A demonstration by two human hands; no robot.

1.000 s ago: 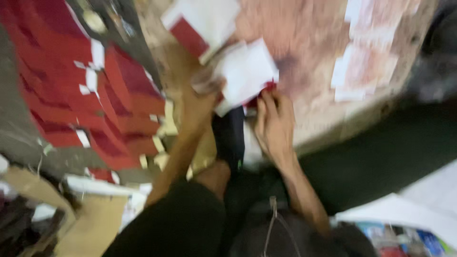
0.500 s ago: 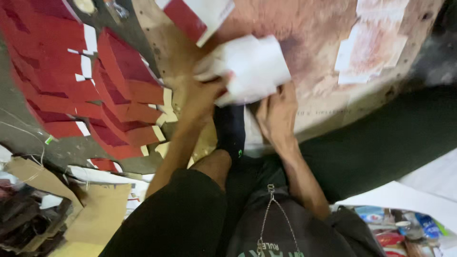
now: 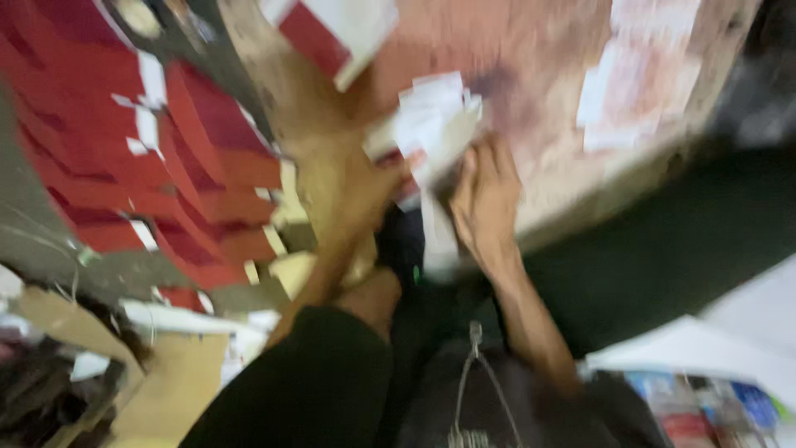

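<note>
The picture is blurred, yet both hands show near the middle, at the near edge of a worn, reddish-brown table (image 3: 531, 50). The left hand (image 3: 365, 195) and the right hand (image 3: 485, 203) meet on a crumpled bundle of white paper (image 3: 435, 124) with a bit of red showing in it — the bundle sits between them, just above the fingers, and a strip of it hangs down between the 2 wrists. The right hand has its fingers curled up against the paper; whether they pinch it or only press on it cannot be told. The left hand touches the bundle from the other side, and its fingers are too smeared to read. Further back on the table lies a red and white sheet (image 3: 332, 29), and to the right a pale stack of papers (image 3: 634, 91). To the left, well apart from the hands, red cards (image 3: 191, 158) with white edges lie fanned in overlapping rows. Brown cardboard (image 3: 157, 382) lies at the lower left.
</note>
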